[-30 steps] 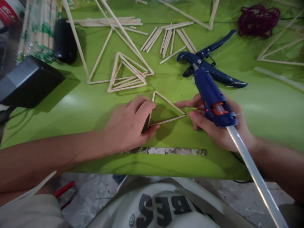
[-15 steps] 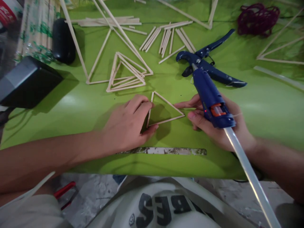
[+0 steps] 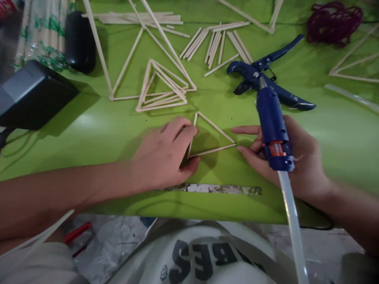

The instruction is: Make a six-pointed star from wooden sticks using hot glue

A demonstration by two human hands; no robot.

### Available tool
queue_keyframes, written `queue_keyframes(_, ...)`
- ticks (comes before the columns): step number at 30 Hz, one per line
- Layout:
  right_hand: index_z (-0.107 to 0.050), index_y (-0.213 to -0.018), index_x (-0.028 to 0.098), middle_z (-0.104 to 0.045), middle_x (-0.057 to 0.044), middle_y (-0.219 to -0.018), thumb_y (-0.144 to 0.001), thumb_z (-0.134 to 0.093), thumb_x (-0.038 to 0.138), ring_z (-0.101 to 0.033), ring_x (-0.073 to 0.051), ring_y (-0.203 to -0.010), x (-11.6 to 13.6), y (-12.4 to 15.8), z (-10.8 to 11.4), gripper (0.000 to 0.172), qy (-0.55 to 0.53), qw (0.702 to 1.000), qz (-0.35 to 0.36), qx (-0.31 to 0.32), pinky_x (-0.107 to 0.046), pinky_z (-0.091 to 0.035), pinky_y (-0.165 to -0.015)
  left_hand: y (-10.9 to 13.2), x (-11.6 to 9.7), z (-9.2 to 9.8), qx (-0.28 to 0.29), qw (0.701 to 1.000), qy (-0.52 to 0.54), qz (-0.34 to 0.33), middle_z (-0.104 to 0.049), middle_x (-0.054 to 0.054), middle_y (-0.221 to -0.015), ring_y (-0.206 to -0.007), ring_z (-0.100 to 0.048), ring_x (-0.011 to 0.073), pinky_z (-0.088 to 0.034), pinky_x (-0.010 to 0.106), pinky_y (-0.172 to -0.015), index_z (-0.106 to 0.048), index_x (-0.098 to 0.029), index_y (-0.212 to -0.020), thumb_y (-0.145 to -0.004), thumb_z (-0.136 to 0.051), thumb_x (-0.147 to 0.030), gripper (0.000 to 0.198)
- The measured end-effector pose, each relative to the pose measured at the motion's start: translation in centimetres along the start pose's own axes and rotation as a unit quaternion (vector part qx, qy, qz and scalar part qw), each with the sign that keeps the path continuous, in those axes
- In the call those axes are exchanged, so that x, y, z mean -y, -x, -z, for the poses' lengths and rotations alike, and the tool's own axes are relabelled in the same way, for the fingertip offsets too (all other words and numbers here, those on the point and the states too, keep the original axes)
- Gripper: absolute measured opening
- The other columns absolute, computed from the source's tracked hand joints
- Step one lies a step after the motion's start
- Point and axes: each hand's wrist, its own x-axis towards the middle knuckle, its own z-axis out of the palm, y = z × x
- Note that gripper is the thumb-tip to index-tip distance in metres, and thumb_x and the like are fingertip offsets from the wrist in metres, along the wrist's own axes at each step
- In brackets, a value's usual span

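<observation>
A small triangle of thin wooden sticks [image 3: 216, 127] lies on the green table, its right corner not quite joined. My left hand [image 3: 162, 156] grips it along the left side, thumb by the lower left corner and fingers on the upright stick. My right hand [image 3: 304, 157] holds a blue hot glue gun [image 3: 270, 108], nozzle facing away from me, with a long clear glue stick [image 3: 292, 225] trailing out of its back. The right index finger and thumb stretch toward the triangle's right corner, apart from it.
Behind the triangle lie stacked stick triangles [image 3: 166, 105], loose short sticks [image 3: 197, 45] and a blue pipe cutter [image 3: 251, 73]. A worn flat strip [image 3: 213, 188] lies near the front edge. At left stands a black box [image 3: 35, 94]; purple cord [image 3: 334, 23] sits back right.
My right hand has drawn back to the right from the triangle's corner, and the glue gun has turned to point straighter ahead. My left hand keeps its hold; the whole view has shifted slightly.
</observation>
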Motion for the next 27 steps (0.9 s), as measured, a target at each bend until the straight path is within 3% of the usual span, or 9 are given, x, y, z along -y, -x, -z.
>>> queue_keyframes(5,-0.068,-0.114,0.035,-0.091,-0.004,-0.136,-0.085,-0.111,0.035,-0.083,-0.024,-0.087,0.3,-0.1,-0.6,0.051,0.030,0.999,0.009,-0.008,-0.038,-0.065,-0.064,0.0,0.0,-0.1,0.009,1.000,0.005,0.011,-0.072,0.021,-0.141,-0.113,-0.080,0.0345,-0.070,0.047,-0.085,-0.068,-0.012,-0.147,-0.106,-0.069,-0.038,0.048)
queue_keyframes(9,-0.065,-0.105,0.033,-0.093,-0.003,-0.126,-0.090,-0.105,0.031,-0.082,-0.022,-0.082,0.5,-0.2,-0.9,0.043,0.001,0.999,0.001,-0.035,-0.035,-0.065,-0.063,-0.1,0.0,-0.1,0.010,1.000,-0.003,0.010,-0.072,0.022,-0.141,-0.112,-0.080,0.0351,-0.070,0.047,-0.083,-0.069,-0.011,-0.146,-0.106,-0.068,-0.039,0.049)
queue_keyframes(14,-0.066,-0.114,0.036,-0.090,-0.006,-0.140,-0.089,-0.106,0.032,-0.086,-0.031,-0.103,0.5,-0.1,-0.8,0.047,0.009,1.000,-0.013,-0.007,-0.045,-0.071,-0.078,-0.1,-0.1,-0.1,0.011,1.000,-0.018,0.004,-0.073,0.023,-0.141,-0.113,-0.080,0.0359,-0.069,0.048,-0.082,-0.070,-0.008,-0.147,-0.107,-0.065,-0.040,0.051)
queue_keyframes(17,-0.064,-0.108,0.035,-0.091,-0.005,-0.135,-0.091,-0.105,0.031,-0.084,-0.028,-0.091,0.5,-0.2,-1.0,0.045,-0.016,0.999,-0.022,-0.018,-0.043,-0.071,-0.071,-0.1,-0.2,-0.1,0.016,0.999,-0.030,0.009,-0.073,0.022,-0.142,-0.112,-0.080,0.0349,-0.068,0.046,-0.081,-0.070,-0.009,-0.148,-0.107,-0.066,-0.041,0.053)
queue_keyframes(21,-0.066,-0.107,0.033,-0.092,-0.004,-0.130,-0.091,-0.106,0.030,-0.073,-0.018,-0.068,0.5,-0.3,-1.3,0.043,-0.021,0.999,-0.019,-0.035,-0.036,-0.069,-0.062,-0.2,-0.3,0.0,0.028,0.999,-0.036,0.023,-0.073,0.021,-0.144,-0.114,-0.079,0.0339,-0.067,0.044,-0.082,-0.069,-0.012,-0.152,-0.105,-0.069,-0.043,0.056)
queue_keyframes(24,-0.067,-0.108,0.033,-0.092,-0.004,-0.131,-0.088,-0.107,0.025,-0.070,-0.016,-0.065,0.6,-0.3,-1.3,0.045,-0.032,0.999,-0.024,-0.038,-0.034,-0.071,-0.062,-0.2,-0.3,0.0,0.027,0.999,-0.033,0.021,-0.072,0.022,-0.144,-0.113,-0.079,0.0351,-0.067,0.046,-0.081,-0.069,-0.011,-0.152,-0.105,-0.068,-0.042,0.056)
queue_keyframes(27,-0.067,-0.105,0.032,-0.092,-0.003,-0.130,-0.096,-0.099,0.019,-0.070,-0.014,-0.063,0.9,-0.4,-1.5,0.036,-0.057,0.997,-0.041,-0.037,-0.031,-0.072,-0.063,-0.3,-0.3,0.0,0.022,0.999,-0.030,0.013,-0.072,0.024,-0.142,-0.110,-0.080,0.0363,-0.068,0.048,-0.079,-0.070,-0.008,-0.150,-0.107,-0.065,-0.041,0.054)
